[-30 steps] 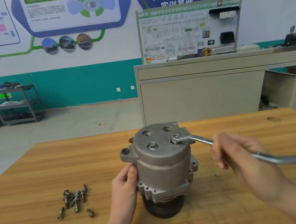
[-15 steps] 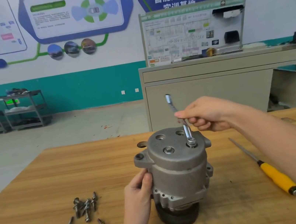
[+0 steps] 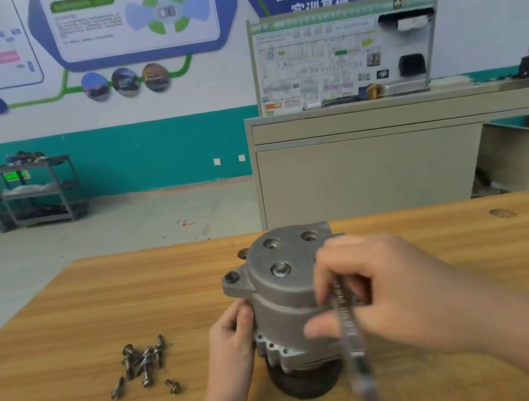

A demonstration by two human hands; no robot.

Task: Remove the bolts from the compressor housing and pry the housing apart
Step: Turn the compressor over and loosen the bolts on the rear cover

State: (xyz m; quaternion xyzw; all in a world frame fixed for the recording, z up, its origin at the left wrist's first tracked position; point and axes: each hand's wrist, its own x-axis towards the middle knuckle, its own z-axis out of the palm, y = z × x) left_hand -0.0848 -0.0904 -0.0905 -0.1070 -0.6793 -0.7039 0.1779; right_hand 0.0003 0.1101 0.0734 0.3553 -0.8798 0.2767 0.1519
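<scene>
Wooden table [image 3: 67, 318] up front, grey floor [image 3: 89, 238] beyond it. A beige cabinet [image 3: 373, 172] carries a wiring display board [image 3: 347, 52]. Dark metal shelving [image 3: 13, 198] stands left against the teal-banded wall [image 3: 144, 153], posters [image 3: 133, 16] above.

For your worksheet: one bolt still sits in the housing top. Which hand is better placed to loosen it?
Right. The right hand already grips the wrench beside the bolt; the left hand steadies the compressor housing.

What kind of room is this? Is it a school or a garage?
Probably a car-repair training workshop, a bit of both. A wiring-diagram teaching board stands on a cabinet, car posters cover the wall, and a compressor sits on a wooden table beside loose bolts.
</scene>
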